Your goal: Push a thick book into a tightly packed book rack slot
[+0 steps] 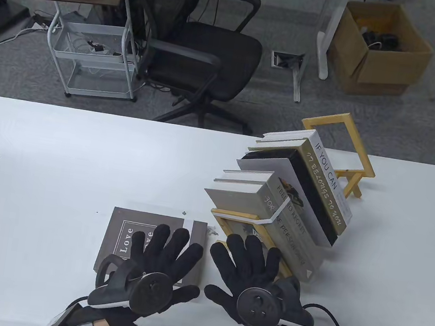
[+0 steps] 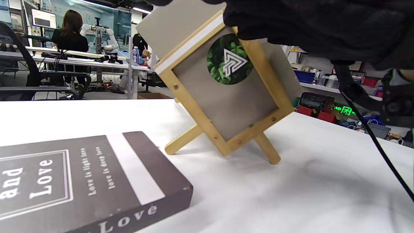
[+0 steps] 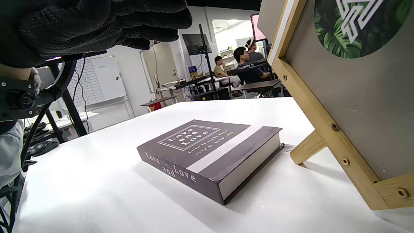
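From the table view, one thick dark book (image 1: 150,238) titled "Love and Love" lies flat on the white table (image 1: 58,173), cover up, just left of the wooden book rack (image 1: 234,216). The rack stands tilted on its legs and runs diagonally away toward the right; about six books (image 1: 290,189) lean in it, spines up, though the exact count is hard to tell where covers overlap. Two gloved hands come in from the bottom edge, both with fingers spread wide. The left hand (image 1: 159,260) is spread over the near right part of the flat book's cover, and the right hand (image 1: 250,273) is spread over the rack's near end frame; whether either presses down cannot be told from above. Beyond the table stand one black office chair (image 1: 194,42), one white cart (image 1: 93,36) and one cardboard box (image 1: 379,48). In the left wrist view, the dark book (image 2: 81,181) fills the lower left, and the rack's end frame (image 2: 226,94) shows a grey cover with a round leafy emblem (image 2: 230,60); dark glove fabric covers the top right. In the right wrist view, the same book (image 3: 210,152) lies flat with its page edge facing the rack frame (image 3: 326,126), close to one wooden foot (image 3: 307,147).
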Motion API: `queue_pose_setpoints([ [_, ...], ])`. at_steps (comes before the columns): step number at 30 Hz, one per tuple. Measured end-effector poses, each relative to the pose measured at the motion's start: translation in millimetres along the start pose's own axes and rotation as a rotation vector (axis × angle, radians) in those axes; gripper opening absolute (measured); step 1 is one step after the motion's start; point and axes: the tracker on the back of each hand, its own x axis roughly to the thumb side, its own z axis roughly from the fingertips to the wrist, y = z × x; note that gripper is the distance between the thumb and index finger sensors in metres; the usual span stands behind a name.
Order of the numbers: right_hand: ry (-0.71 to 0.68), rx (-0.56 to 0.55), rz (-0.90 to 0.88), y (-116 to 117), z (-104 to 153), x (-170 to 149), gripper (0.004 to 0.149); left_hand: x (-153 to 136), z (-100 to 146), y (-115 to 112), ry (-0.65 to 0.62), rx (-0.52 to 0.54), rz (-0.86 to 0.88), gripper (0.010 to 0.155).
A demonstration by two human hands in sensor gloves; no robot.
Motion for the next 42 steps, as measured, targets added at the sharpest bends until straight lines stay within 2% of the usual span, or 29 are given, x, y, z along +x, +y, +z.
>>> queue_pose_setpoints([
  [12, -0.004, 0.001, 0.001, 0.5, -0.6, 1.0, 0.077, -2.2, 0.8, 1.4, 0.01, 0.011, 0.004, 0.078],
  [17, -0.004, -0.008, -0.001, -1.1, 0.4, 1.2, 0.078, -19.3, -5.5, 0.5, 0.046, -0.006, 0.048, 0.077],
  [22, -0.01, -0.021, -0.002, -3.8, 3.2, 2.8, 0.077, -64.3, -21.3, -3.8, 0.175, -0.049, 0.118, 0.077],
  [27, -0.016, -0.031, -0.003, -5.3, 4.4, 3.4, 0.077, -121.7, -42.5, -8.7, 0.323, -0.169, 0.184, 0.078],
  [32, -0.019, -0.032, -0.004, -5.1, 4.6, 3.3, 0.077, -176.5, -64.6, -21.6, 0.492, -0.3, 0.162, 0.07],
  [37, -0.017, -0.028, -0.003, -4.6, 4.0, 2.8, 0.077, -217.2, -82.0, -41.0, 0.607, -0.42, 0.213, 0.06],
  [42, -0.011, -0.027, -0.011, -5.3, 3.5, 0.4, 0.077, -239.2, -92.3, -58.6, 0.675, -0.529, 0.2, 0.054],
])
